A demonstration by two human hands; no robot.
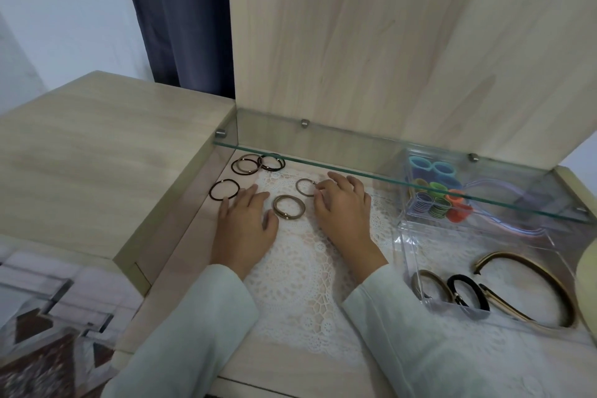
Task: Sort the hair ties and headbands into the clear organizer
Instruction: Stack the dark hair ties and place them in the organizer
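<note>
Head view, looking down at a pale wood table (pixel 181 268) with a white lace doily (pixel 290 275) across its middle. A glass shelf (pixel 387 178) crosses the frame just above the hands.

At centre left we see the left hand (pixel 245 220), palm down on the table. Its grip is spread flat and holds nothing. A dark hair tie (pixel 224 180) lies just beside its fingertips, to the left. Above that, under the shelf's left end, lies a cluster of brown and black hair ties (pixel 248 168), overlapping one another.

At centre we see the right hand (pixel 342 207), palm down on the doily, fingers loosely bent. Its fingertips touch the right edge of a grey hair tie (pixel 296 187). We cannot tell whether the grip pinches it. Between the two hands lies a beige hair tie (pixel 286 217), touched by neither.

At right stands the clear organizer (pixel 407 236). Its far compartment, under the shelf, holds small coloured hair ties (pixel 436 194) in blue, green, purple and orange. At lower right, its near part holds a black hair tie (pixel 465 287) and a bronze headband (pixel 533 275).

Pale sleeves cover both forearms. A dark curtain (pixel 181 10) hangs at upper left.
</note>
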